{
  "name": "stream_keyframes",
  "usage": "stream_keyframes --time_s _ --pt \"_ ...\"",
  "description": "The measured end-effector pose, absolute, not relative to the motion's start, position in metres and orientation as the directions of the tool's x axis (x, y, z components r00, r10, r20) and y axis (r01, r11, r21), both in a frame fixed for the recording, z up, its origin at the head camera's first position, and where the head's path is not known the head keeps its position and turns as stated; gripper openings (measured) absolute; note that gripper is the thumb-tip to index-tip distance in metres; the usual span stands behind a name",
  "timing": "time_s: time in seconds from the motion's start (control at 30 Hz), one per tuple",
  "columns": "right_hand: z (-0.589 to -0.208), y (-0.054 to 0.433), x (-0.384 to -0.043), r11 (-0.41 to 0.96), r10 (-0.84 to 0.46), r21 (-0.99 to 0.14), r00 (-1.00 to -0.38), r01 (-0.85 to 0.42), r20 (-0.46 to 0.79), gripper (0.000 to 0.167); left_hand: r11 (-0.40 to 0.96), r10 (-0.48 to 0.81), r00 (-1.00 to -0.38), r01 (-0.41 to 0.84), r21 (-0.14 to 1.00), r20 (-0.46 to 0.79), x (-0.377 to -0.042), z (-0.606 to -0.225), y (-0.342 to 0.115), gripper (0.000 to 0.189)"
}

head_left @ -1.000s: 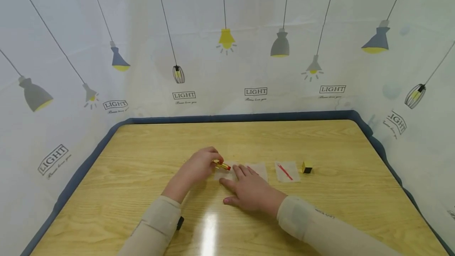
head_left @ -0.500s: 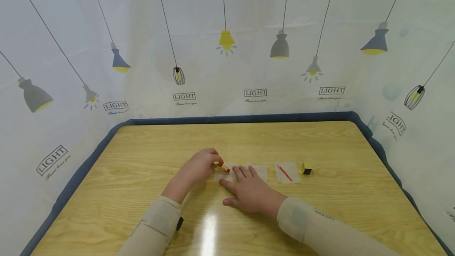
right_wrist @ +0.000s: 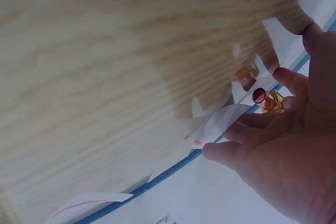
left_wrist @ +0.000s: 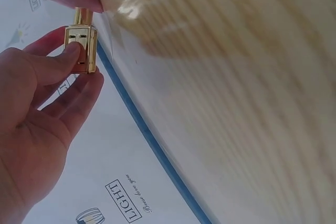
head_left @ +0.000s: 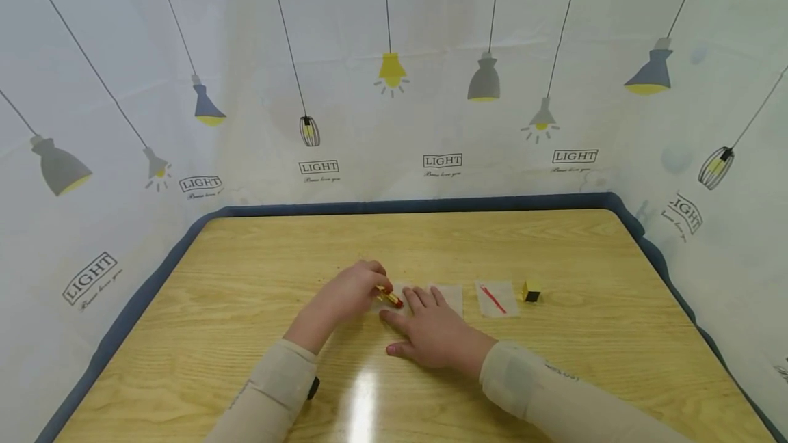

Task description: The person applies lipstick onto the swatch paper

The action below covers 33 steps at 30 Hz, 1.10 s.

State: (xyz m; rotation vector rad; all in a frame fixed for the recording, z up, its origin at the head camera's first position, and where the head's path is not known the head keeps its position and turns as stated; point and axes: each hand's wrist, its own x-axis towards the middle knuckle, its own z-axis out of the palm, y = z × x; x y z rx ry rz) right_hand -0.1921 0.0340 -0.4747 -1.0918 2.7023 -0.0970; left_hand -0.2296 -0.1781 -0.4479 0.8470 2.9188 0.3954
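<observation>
Between thumb and fingers, my left hand (head_left: 353, 292) pinches a gold lipstick (head_left: 392, 299), its red tip tilted down toward a small white paper. In the left wrist view the thumb lies on the lipstick's square gold base (left_wrist: 81, 51). My right hand (head_left: 434, 333) rests palm down with spread fingers on the papers just right of the lipstick. The right wrist view shows the lipstick's red end (right_wrist: 259, 96) close to the right fingers; whether it touches the paper I cannot tell. The right hand partly covers the middle paper (head_left: 454, 298).
Further right lies a white paper with a red stroke (head_left: 497, 301). Beside it stands a gold and black lipstick cap (head_left: 531, 292). The wooden table (head_left: 246, 258) ends at a blue edge against a white printed curtain (head_left: 369, 5).
The left hand has shifted slightly right and nearer the person, carrying the lipstick's red tip along the paper area. My right hand has stayed in place.
</observation>
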Motion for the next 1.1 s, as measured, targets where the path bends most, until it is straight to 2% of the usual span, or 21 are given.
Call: stream_keyframes --time_s 0.57,0.8,1.1 --pt "-0.476 0.034 -0.192 0.715 -0.698 -0.105 -0.698 -0.691 -0.162 0.068 0.770 0.636 -0.772 0.636 0.053 0.013 -0.227 -0.441 -0.162 0.027" --pt "-0.474 0.035 -0.191 0.713 -0.701 -0.126 -0.693 -0.690 -0.168 0.067 0.787 0.616 -0.787 0.616 0.036 0.026 -0.234 -0.444 -0.168 0.025" --pt "-0.475 0.034 -0.191 0.724 -0.690 -0.142 -0.700 -0.675 -0.184 0.066 0.794 0.607 -0.794 0.604 -0.061 0.031 -0.243 -0.438 -0.180 0.021"
